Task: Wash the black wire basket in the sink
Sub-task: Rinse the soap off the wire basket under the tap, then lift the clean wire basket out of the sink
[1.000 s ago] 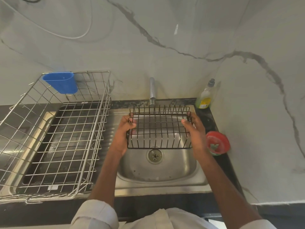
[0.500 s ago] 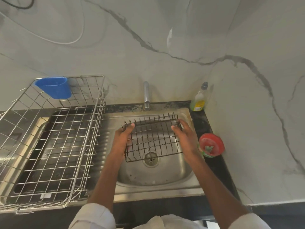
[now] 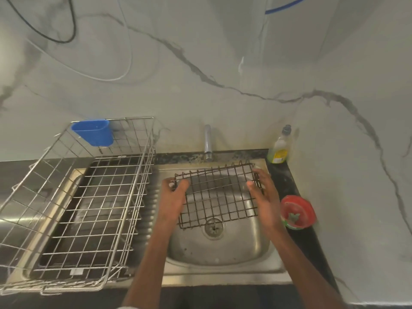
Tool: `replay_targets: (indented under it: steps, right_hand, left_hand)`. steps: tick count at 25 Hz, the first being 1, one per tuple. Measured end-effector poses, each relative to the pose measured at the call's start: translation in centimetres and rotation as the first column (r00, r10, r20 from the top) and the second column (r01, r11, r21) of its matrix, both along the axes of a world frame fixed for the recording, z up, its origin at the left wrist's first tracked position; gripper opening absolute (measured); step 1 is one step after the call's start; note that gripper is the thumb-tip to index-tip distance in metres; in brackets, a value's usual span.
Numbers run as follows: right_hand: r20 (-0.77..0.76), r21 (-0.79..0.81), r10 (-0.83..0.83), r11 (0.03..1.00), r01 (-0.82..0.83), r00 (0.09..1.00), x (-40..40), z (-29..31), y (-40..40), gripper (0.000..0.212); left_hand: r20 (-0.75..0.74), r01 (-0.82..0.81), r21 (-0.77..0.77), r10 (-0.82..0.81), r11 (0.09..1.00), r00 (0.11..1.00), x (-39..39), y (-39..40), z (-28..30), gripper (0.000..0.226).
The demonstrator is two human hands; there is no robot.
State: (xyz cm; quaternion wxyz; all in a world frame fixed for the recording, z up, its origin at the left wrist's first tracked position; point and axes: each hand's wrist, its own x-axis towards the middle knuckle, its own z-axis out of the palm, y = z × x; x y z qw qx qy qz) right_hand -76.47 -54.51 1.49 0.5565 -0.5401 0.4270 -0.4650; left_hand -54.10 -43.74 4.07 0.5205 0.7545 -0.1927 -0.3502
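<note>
The black wire basket (image 3: 219,195) lies tilted inside the steel sink (image 3: 223,253), its far edge up near the tap (image 3: 207,141) and its near edge just above the drain (image 3: 214,227). My left hand (image 3: 172,197) holds the basket's left side, thumb over the rim wires. My right hand (image 3: 264,197) holds its right side, thumb lying on the wire floor and fingers outside the rim. No water is visible at the tap.
A large steel dish rack (image 3: 84,204) with a blue plastic cup (image 3: 92,132) fills the drainboard on the left. A dish soap bottle (image 3: 279,147) stands at the back right corner. A red round container (image 3: 296,211) sits on the black counter right of the sink.
Both hands have lowered the basket from upright above the basin to lying tilted down inside the sink. The view has moved closer and slightly downward.
</note>
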Motion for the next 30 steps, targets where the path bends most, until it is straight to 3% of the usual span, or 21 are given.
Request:
replay_targets:
  steps: [2, 4, 7, 10, 13, 18, 23, 26, 30]
  right_hand:
    - [-0.047, 0.091, 0.037, 0.995, -0.032, 0.998, 0.0, 0.7, -0.4, 0.044]
    - [-0.116, 0.231, 0.069, 0.972, -0.041, 0.991, -0.2, 0.7, -0.2, 0.054]
    - [-0.074, 0.253, -0.010, 0.967, 0.029, 0.997, -1.2, 0.7, 1.8, 0.069]
    - [-0.033, 0.295, -0.154, 0.942, 0.157, 0.988, -1.8, -0.8, 5.0, 0.069]
    - [0.084, 0.439, -0.116, 0.896, 0.068, 0.990, -0.9, -0.9, 7.6, 0.092]
    - [0.181, 0.434, -0.121, 0.901, 0.031, 0.976, 0.5, 1.6, 8.5, 0.113]
    - [0.148, 0.341, -0.036, 0.940, -0.017, 0.988, 3.4, 3.8, 9.3, 0.096]
    - [0.147, 0.295, 0.036, 0.952, -0.079, 0.988, 4.3, 5.2, 7.6, 0.095]
    - [0.094, 0.202, 0.093, 0.973, -0.111, 0.991, 7.0, 8.4, 6.8, 0.088]
  left_hand:
    - [0.063, 0.011, 0.076, -0.016, 0.997, 0.998, 0.3, -0.2, -0.1, 0.068]
    - [0.019, -0.012, 0.073, 0.011, 0.997, 1.000, 0.3, 0.0, -0.7, 0.038]
    - [-0.061, -0.077, 0.038, 0.079, 0.996, 0.995, 0.1, 1.2, -1.3, 0.021]
    - [-0.114, -0.155, -0.008, 0.153, 0.988, 0.982, -0.4, 2.1, -1.5, 0.026]
    - [-0.149, -0.220, -0.055, 0.210, 0.974, 0.966, -1.9, 2.7, -0.9, 0.032]
    - [-0.240, -0.366, -0.155, 0.324, 0.918, 0.915, -4.6, 3.5, 0.5, 0.026]
    - [-0.310, -0.398, -0.209, 0.325, 0.893, 0.893, -6.9, 4.3, 2.1, 0.027]
    - [-0.244, -0.299, -0.233, 0.242, 0.925, 0.939, -5.9, 5.8, 4.6, 0.042]
    - [0.052, -0.062, -0.284, 0.081, 0.957, 0.995, -0.9, 8.7, 8.4, 0.067]
